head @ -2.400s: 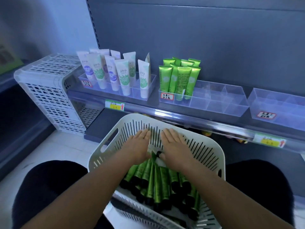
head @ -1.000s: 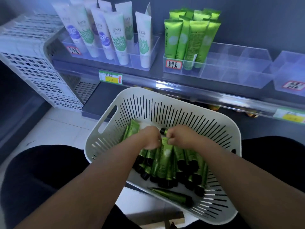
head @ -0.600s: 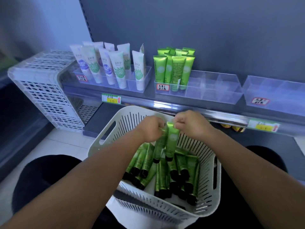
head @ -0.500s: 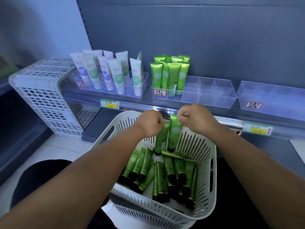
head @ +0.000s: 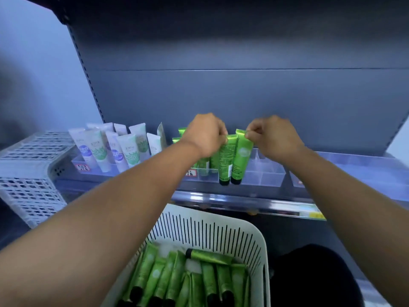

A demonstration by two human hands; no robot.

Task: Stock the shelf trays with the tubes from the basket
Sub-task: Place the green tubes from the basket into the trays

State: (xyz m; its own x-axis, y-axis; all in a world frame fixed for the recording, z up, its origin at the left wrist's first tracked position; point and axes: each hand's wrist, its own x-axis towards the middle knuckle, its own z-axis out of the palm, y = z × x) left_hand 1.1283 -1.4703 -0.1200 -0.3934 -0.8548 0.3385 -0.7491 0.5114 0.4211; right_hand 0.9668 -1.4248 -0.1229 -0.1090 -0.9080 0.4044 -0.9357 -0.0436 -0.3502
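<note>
left hand (head: 204, 135): we see it raised at shelf height, fingers curled, pinching the crimped top of a green tube (head: 226, 159)
right hand (head: 273, 137): we see it level with the left, fingertips pinching the top corner of a second green tube (head: 241, 157)
held tubes: both hang cap-down, side by side, touching, in front of the clear divided tray (head: 263, 171); we can't tell if the caps are over a compartment or just before the tray's front wall
stocked green tubes (head: 182, 135): upright at the tray's left end, mostly hidden behind our left hand and wrist
basket (head: 212, 229): white, slotted, low centre below the shelf edge; many green tubes (head: 168, 275) lie inside, mostly caps toward us, one lying crosswise on top
white tubes (head: 115, 149): upright in the tray left of the green ones
white crate (head: 28, 173): lattice-sided, far left, beside the shelf
second clear tray (head: 354, 173): right of the divided one, blurred
</note>
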